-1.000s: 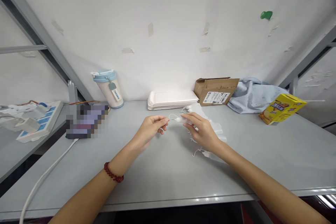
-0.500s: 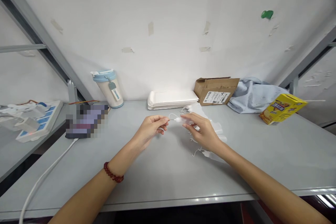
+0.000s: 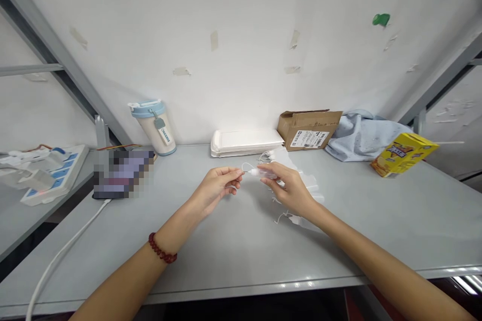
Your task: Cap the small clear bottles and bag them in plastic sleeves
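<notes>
A small translucent needle-tip squeeze bottle [image 3: 265, 173] lies level above the table, its thin tip pointing left. My right hand [image 3: 288, 185] is closed around its body, thumb below and fingers above. At the tip, my left hand [image 3: 222, 184] pinches with thumb and forefinger; a thin white cap strap [image 3: 246, 164] loops from the bottle's neck to those fingertips. Whether the tiny cap is on the tip, I cannot tell. Several similar bottles [image 3: 312, 183] lie on the table behind and beneath my right hand, partly hidden by it. One more bottle [image 3: 301, 222] rests nearer, beside my right wrist.
Along the wall stand a tumbler [image 3: 154, 128], a stack of white trays or boxes [image 3: 246, 141], a cardboard box [image 3: 311, 130] and a bluish cloth [image 3: 363, 135]. A yellow snack box [image 3: 401, 154] is at right. Left are a phone [image 3: 124, 175] with a cable and a power strip [image 3: 62, 173].
The camera view has shifted very slightly. Both hands keep their grip, with the bottle and tip in nearly the same place.
</notes>
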The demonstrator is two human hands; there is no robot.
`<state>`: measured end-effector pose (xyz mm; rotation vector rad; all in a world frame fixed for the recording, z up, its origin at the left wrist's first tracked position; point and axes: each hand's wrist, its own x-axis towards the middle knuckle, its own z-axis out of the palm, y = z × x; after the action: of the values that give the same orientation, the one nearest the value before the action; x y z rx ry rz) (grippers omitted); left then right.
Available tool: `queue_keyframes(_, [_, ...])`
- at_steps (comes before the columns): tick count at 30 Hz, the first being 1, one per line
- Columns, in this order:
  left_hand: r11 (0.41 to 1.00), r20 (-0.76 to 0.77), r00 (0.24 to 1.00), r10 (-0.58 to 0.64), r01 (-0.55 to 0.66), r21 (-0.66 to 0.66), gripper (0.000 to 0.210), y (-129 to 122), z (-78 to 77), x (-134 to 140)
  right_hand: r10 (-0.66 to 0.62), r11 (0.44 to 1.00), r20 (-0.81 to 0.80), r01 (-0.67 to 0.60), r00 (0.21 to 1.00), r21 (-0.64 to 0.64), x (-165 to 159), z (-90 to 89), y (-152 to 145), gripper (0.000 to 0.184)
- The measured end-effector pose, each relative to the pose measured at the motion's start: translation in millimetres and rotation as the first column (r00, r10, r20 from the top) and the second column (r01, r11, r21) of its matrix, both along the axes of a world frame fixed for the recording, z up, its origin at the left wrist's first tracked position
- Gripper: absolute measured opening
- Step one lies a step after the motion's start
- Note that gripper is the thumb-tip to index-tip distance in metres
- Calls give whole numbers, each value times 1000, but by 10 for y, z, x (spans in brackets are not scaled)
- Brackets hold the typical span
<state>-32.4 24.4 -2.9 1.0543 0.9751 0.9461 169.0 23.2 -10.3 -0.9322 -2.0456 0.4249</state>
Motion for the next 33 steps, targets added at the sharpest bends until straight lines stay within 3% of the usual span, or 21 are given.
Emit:
queue_keyframes(8, [1000,-5,1000,1,-1,3,23,-16,13,5,6,1000,24,-6,1000,2,10,-30,12,22])
queue_keyframes(21, [990,-173,980,98,-78,116,23,-86,-28,108,50,977,58,-61,997,203,-11,-128,8,25])
queue_keyframes(33, [987,-260,960,108,-72,144,25,-93,-60,148,53,974,111,-76,992,211,-11,-148,26,25])
